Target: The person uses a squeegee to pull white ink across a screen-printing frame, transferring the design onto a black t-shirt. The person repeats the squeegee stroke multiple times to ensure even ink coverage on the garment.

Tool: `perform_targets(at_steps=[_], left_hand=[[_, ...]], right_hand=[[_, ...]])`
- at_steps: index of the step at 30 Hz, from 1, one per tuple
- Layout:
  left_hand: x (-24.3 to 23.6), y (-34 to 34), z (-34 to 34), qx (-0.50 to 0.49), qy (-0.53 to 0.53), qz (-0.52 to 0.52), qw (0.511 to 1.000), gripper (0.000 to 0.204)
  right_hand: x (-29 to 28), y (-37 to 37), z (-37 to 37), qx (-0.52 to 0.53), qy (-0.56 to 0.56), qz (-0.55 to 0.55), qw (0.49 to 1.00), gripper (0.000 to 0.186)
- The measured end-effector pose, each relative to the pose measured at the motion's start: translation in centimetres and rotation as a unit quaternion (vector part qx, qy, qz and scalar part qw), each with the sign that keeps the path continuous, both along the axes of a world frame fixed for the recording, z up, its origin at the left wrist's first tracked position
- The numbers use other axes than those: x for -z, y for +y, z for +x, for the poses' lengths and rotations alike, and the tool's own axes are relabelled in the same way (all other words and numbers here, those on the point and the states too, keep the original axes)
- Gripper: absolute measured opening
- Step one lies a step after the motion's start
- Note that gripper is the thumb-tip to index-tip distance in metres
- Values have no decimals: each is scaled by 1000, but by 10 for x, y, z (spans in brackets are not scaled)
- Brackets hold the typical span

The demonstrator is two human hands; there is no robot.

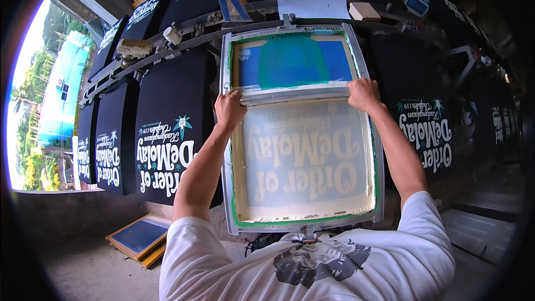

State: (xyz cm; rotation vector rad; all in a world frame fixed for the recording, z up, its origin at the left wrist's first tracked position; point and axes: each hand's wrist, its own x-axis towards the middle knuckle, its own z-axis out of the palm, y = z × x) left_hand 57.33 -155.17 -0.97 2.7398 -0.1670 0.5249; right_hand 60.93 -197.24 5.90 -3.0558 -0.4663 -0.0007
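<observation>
Across the screen-printing frame, head view: a long pale-grey squeegee lies crosswise, above the middle, its ends near the two side rails.
Left hand: closed over the squeegee's left end, fingers curled and gripping it; the thumb's exact place is hard to make out.
Right hand: closed over the squeegee's right end in the same way, knuckles up, pinching the bar.
Mesh: pale and translucent below the squeegee, with large lettering showing in it and a cream-coloured coating along its edges.
Far end of the frame: a blue panel with a teal patch over its middle.
Black T-shirts: one printed shirt just left of the frame, another to its right, both with white lettering and green leaf shapes.
Beyond the frame: a white paper sheet, with a tan block just right of it.
Floor: wooden-framed screens stacked at lower left.
Left wall: a bright opening onto greenery.
</observation>
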Motion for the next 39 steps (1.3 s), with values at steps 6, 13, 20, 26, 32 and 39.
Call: perform_targets(at_steps=[6, 13, 20, 26, 32, 39], left_hand=[[23, 1, -92, 9, 5, -8, 1000, 16], [24, -12, -281, 52, -54, -16, 997, 28], [-3, -19, -343, 61, 6, -46, 997, 30], [-4, 4, -201, 61, -103, 2, 993, 20], [-7, 21, -20, 46, -119, 20, 992, 18], [6, 39, 36, 49, -77, -5, 996, 16]], right_hand=[[8, -10, -87, -3, 11, 17, 1000, 14], [20, -30, -268, -25, -35, 83, 996, 16], [12, -35, -328, -57, -43, 132, 989, 12], [-12, -16, -212, -55, -77, 100, 991, 14], [-7, 7, -54, -17, -92, 67, 993, 32], [9, 34, 3, 5, -74, 45, 996, 18]])
